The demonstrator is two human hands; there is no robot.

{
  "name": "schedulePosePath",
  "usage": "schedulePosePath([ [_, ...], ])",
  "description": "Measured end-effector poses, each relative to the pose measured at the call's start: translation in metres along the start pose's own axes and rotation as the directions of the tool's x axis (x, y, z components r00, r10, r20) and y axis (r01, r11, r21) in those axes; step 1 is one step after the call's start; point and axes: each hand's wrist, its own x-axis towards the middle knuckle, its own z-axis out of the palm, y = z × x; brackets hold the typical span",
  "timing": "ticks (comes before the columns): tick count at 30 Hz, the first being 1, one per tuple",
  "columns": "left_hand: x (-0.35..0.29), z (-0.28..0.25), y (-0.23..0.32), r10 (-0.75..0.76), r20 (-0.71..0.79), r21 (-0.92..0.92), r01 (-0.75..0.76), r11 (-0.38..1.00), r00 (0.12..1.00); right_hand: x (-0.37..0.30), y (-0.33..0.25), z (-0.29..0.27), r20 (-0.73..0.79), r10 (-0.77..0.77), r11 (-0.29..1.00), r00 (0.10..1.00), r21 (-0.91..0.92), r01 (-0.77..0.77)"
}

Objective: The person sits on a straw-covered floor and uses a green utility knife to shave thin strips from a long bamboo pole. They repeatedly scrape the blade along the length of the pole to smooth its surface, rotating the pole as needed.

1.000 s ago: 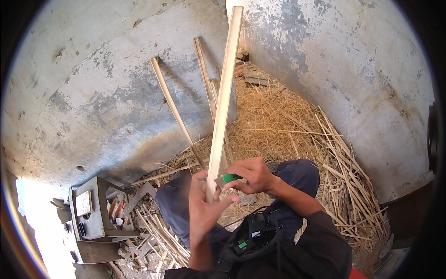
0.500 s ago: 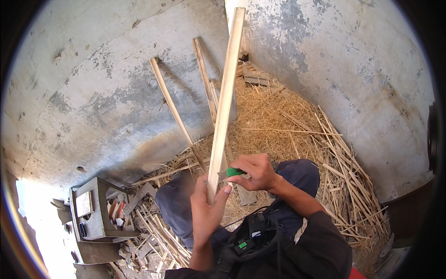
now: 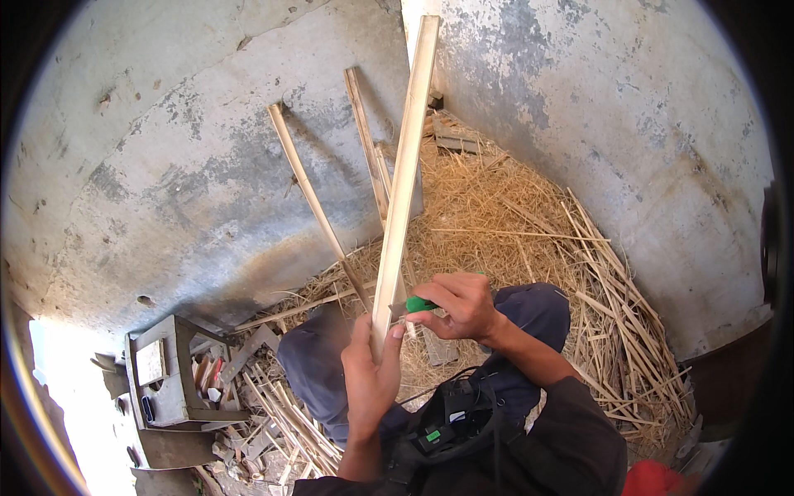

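One left hand (image 3: 370, 372) grips the lower end of one long pale strip (image 3: 404, 174), which slants up and away between the knees; one right hand (image 3: 461, 306) is closed around one green-handled knife (image 3: 419, 305), its blade at the strip's right edge. Beyond, at least two more strips (image 3: 308, 183) lean against the left wall (image 3: 207, 165), beside one heap of straw-like shavings (image 3: 488, 198).
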Motion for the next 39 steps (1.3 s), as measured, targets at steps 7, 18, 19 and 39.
schedulePosePath([
  [7,-0.002,-0.002,-0.004,0.002,-0.001,0.032,-0.002,0.999,1.000,0.000,-0.001,-0.004,0.011,-0.014,0.997,1.000,-0.072,0.014],
  [18,-0.008,-0.002,-0.002,-0.029,0.001,0.004,0.029,1.000,1.000,0.002,0.003,-0.008,-0.021,0.009,0.996,1.000,-0.090,-0.011],
  [19,-0.009,-0.002,-0.002,-0.025,-0.002,0.005,0.025,1.000,1.000,0.003,0.003,-0.009,-0.018,0.006,0.995,1.000,-0.099,-0.007],
  [39,-0.025,-0.008,-0.019,-0.035,-0.005,0.014,0.035,0.999,0.999,0.008,0.005,-0.010,-0.044,0.027,0.995,0.999,-0.099,-0.031],
])
